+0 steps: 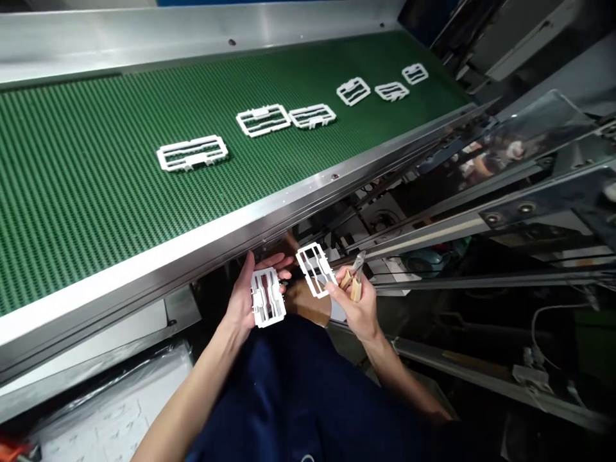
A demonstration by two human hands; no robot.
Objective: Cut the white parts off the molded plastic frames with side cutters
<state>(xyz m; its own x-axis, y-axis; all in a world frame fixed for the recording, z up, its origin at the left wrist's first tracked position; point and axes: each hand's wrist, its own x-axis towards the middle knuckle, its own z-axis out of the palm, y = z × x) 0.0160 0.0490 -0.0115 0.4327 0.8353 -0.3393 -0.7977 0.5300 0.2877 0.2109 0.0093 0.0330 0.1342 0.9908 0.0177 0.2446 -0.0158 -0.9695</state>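
Observation:
White plastic frame with slats (269, 298), perhaps more than one stacked, lies in my left hand (243, 298), the thumb along its edge and fingers behind it. My right hand (360, 311) pinches a second white plastic frame (315, 269) by its lower corner, holding it tilted up. In that same hand sits a pair of nippers (353, 276) with yellowish handles, its metal jaws pointing up. Both hands are in front of my body, below the edge of the conveyor. The two held pieces are apart.
A green ribbed conveyor belt (120, 212) with a metal rim (231, 221) runs across ahead. Several similar white frames (192, 153) lie spread along it. Machine rails (433, 237) stand at the right. A plastic-covered box (115, 410) is at lower left.

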